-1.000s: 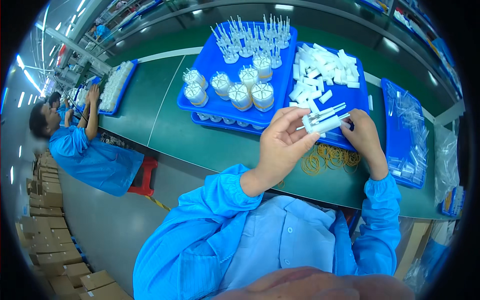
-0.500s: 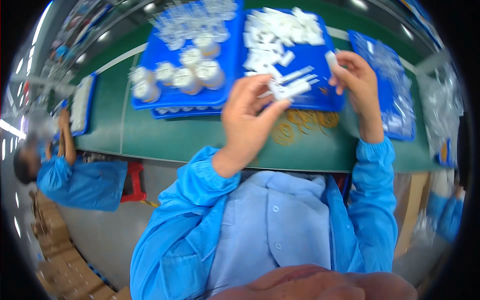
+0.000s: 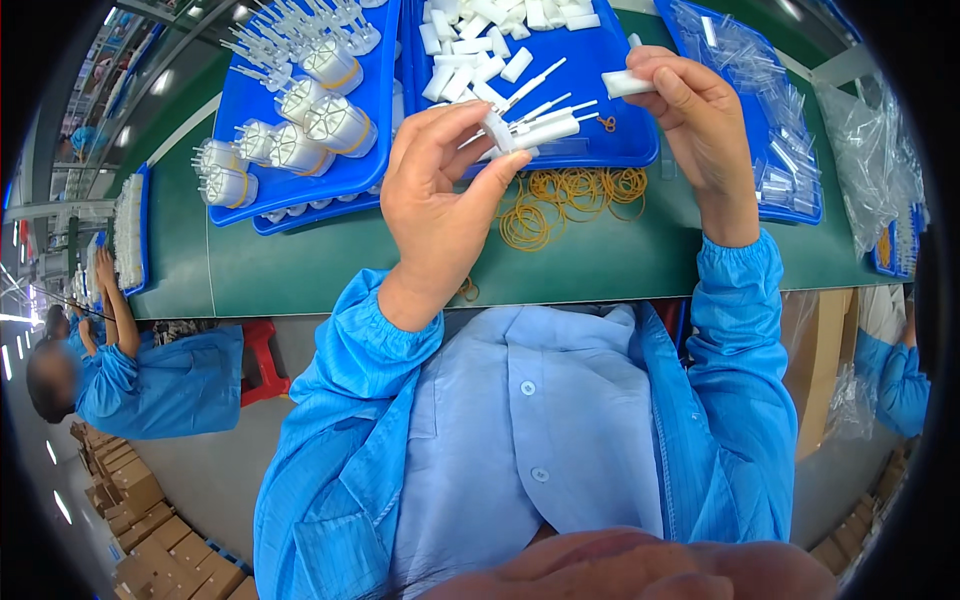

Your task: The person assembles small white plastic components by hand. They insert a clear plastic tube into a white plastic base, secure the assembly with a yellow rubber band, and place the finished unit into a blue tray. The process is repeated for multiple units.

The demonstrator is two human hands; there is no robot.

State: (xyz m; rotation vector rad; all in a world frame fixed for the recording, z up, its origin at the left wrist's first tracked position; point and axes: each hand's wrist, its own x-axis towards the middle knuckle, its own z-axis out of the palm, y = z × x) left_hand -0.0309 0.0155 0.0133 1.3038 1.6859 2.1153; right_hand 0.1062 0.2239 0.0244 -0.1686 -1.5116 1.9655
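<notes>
My left hand is closed on a white plastic holder with a round base and several thin prongs pointing right. At least one prong carries a thick white sleeve; the fingers hide part of the base. To the right, my right hand pinches a loose white sleeve between thumb and fingers, lying nearly level and apart from the holder. Both hands are raised at the near edge of the middle blue tray, where loose white sleeves are heaped at the far side.
In the left blue tray stand bare pronged holders and filled bundles ringed with yellow bands. Rubber bands lie on the green table. A right tray holds clear plastic parts. A co-worker sits at left.
My view has shifted, showing more of the table's near side. The sleeve in my right hand has turned from upright to nearly level. My left hand keeps hold of the holder.
</notes>
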